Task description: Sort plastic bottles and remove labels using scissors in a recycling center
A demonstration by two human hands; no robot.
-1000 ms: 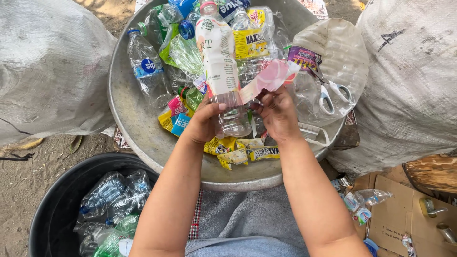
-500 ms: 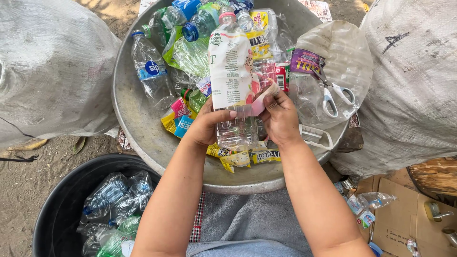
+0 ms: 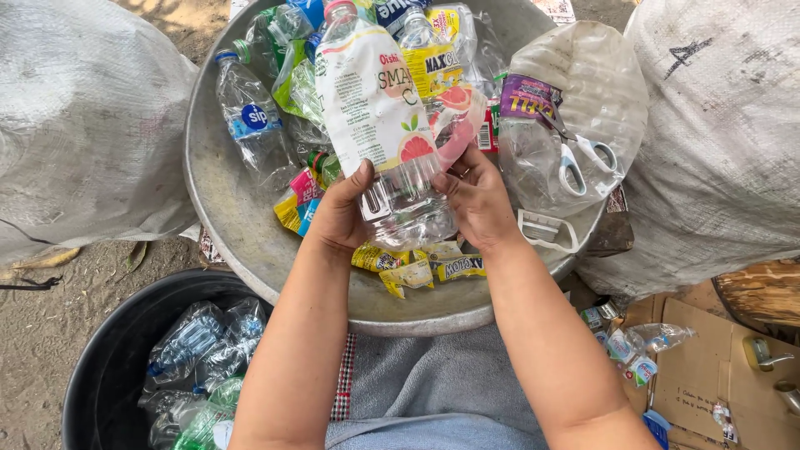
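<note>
While both hands hold it, the clear bottle sits above the near edge of the big metal bowl. Its long way points off from the person, cap far, bottom near. The left hand and right hand each grip one side of the bottom, equally close.

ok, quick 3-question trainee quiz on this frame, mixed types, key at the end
1. True or false: both hands hold the clear labelled bottle over the metal basin.
2. Where do the scissors lie? A) in the black bin B) on the crumpled clear plastic at the basin's right edge C) on the cardboard
3. Fill in: the black bin at lower left holds crushed ____ bottles.

Key: 1 true, left hand and right hand both grip its lower part. 2 B. 3 plastic.
</note>
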